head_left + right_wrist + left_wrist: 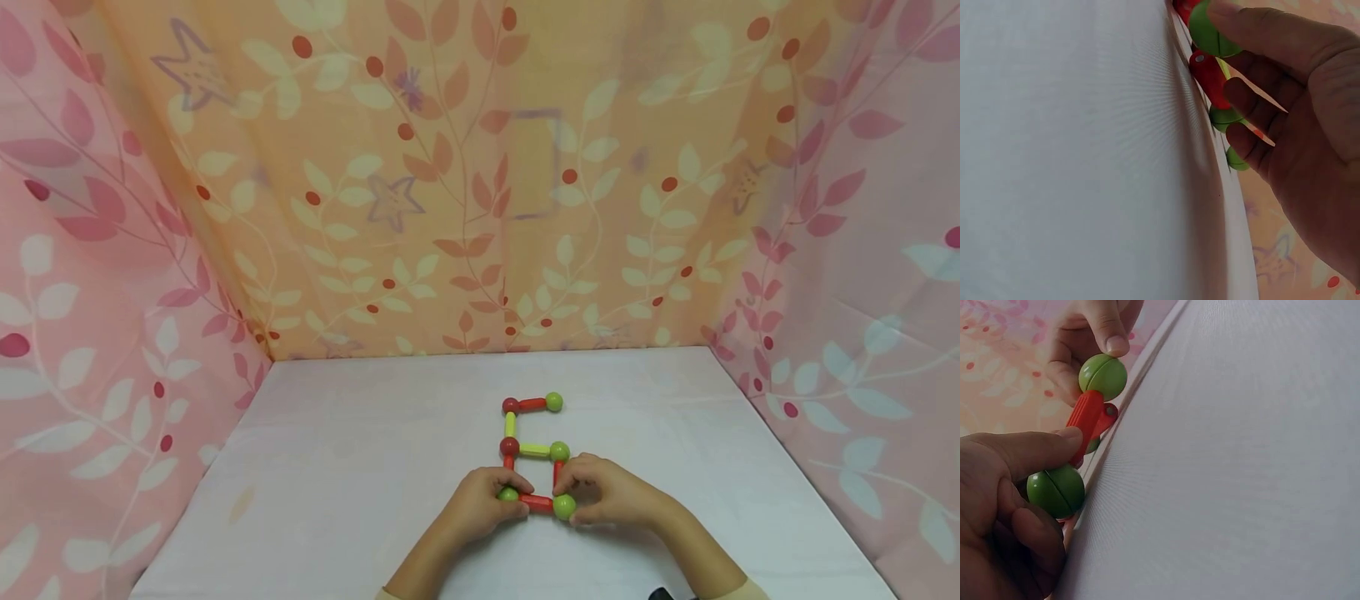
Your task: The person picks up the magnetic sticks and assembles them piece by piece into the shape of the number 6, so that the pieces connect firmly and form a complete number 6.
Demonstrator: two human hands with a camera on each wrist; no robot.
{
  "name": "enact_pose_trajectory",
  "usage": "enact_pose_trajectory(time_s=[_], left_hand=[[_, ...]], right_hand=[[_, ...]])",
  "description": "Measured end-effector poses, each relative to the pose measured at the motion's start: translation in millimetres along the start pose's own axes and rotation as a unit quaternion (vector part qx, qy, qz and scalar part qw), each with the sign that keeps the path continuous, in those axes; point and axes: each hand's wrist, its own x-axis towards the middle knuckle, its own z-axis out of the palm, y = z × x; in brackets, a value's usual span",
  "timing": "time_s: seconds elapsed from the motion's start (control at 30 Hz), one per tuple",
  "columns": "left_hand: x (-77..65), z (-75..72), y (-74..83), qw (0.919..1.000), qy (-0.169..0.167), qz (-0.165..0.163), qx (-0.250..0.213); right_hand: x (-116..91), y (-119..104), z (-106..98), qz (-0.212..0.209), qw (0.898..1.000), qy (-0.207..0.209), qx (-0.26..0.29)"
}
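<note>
On the white table lies a figure of balls and rods, shaped like a 6 with square corners. My left hand (480,504) grips the lower-left green ball (1055,492), its thumb reaching onto the bottom red rod (537,504). At the other end of that rod, my right hand (618,492) pinches the lower-right green ball (564,507) between thumb and fingers. Beside its fingers stands the right-hand red rod (558,475), leading up to another green ball (559,451). The left-hand red rod (509,462) is partly covered by my left hand.
Farther back, the figure continues with a red ball (509,447), a yellow-green rod (511,425) and a top red rod (532,404) ending in a green ball (553,402). Patterned curtains (480,275) enclose the table (337,500). A black object (662,594) shows by the right sleeve.
</note>
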Motion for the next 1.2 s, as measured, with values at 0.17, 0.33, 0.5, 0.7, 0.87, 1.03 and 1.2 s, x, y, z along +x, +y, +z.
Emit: enact_pose_trajectory(time_s=[0.17,0.33,0.5,0.7,0.87,1.03,1.2], left_hand=[[0.1,-0.5,0.0,1.0,0.001,0.0,0.006],[0.4,-0.8,-0.9,0.9999,0.002,-0.001,0.015],[0.5,-1.3,-0.8,0.9999,0.002,0.001,0.015],[0.7,-0.5,-1.8,0.9999,0.002,0.008,0.008],[1.5,0.2,-2.8,0.9999,0.002,0.01,0.011],[2.3,0.0,-2.2,0.9999,0.0,0.004,0.014],[2.7,0.5,-1.4,0.9999,-0.001,-0.002,0.017]], right_hand=[[1,1,2,-0.012,1.0,-0.001,-0.006],[2,0,2,-0.008,1.0,-0.009,-0.016],[4,-1,2,-0.006,1.0,-0.018,-0.022],[5,0,2,0.013,0.999,-0.033,-0.023],[6,0,-2,0.026,0.998,-0.048,-0.025],[10,-2,-9,0.028,0.998,-0.052,-0.01],[13,-4,-17,0.048,0.998,-0.05,-0.001]])
